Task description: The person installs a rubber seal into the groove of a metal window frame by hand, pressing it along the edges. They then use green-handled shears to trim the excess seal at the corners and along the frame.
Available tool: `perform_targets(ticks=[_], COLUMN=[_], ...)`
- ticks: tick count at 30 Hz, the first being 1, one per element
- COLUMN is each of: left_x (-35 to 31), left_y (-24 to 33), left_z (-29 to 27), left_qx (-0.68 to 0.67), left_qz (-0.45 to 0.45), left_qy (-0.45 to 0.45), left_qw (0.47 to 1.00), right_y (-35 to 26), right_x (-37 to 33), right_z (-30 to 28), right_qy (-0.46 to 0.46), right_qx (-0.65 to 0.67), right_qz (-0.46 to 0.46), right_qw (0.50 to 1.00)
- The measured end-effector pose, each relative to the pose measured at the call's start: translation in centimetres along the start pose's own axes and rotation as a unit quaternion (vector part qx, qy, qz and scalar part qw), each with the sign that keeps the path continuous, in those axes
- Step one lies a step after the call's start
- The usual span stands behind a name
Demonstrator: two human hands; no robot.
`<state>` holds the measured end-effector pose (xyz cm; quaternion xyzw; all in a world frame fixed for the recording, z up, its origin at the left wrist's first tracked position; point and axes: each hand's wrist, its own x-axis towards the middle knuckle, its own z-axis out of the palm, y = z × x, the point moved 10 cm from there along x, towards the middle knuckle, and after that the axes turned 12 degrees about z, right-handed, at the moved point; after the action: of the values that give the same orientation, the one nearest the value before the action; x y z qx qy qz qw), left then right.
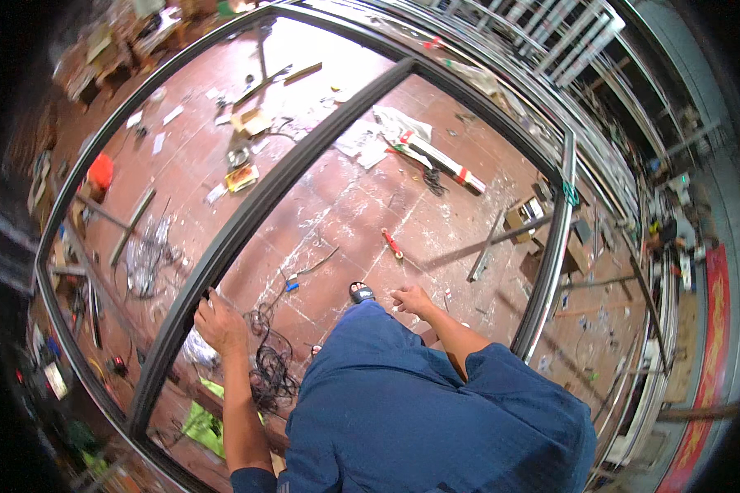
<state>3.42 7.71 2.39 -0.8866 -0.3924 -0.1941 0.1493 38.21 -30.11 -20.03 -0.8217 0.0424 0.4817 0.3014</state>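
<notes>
A large dark metal frame (300,164), shaped like a window frame, spans the view in front of me, with a thick middle bar crossing it diagonally. My left hand (220,324) is at the near part of that bar, fingers bent and closed against its edge. Any small thing under those fingertips is hidden. My right hand (413,302) hovers inside the right-hand opening, apart from the bars. Its fingers are loosely bent and spread, and nothing shows in them. Through the opening, a red-handled tool (392,244) lies on the floor beyond the right hand.
Red floor tiles (337,214) carry scattered scraps. Tangled black cord (271,361) lies below my left hand; a white wrapped bar (444,162) lies farther off. Cardboard boxes (584,246) stand at right, under the frame's side. Long metal profiles (551,33) are stacked at the far right.
</notes>
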Motion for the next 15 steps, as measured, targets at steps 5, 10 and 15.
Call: perform_targets(ticks=[5,10,15], left_x=[4.6,9.0,13.3], left_y=[6.7,11.8,17.4], left_z=[2.7,4.1,6.4], left_qx=[0.001,0.021,0.008], left_qz=[0.031,0.035,0.069], left_qy=[-0.051,-0.105,-0.129], left_qw=[0.998,0.994,0.989], right_y=[3.0,-2.6,-6.8], right_x=[3.0,-0.5,-4.3], right_z=[-10.0,-31.7,-54.2], right_qy=[0.127,0.453,0.71], right_qx=[0.059,0.104,0.031], right_qz=[-0.056,-0.142,-0.109], right_qw=[0.989,0.874,0.695])
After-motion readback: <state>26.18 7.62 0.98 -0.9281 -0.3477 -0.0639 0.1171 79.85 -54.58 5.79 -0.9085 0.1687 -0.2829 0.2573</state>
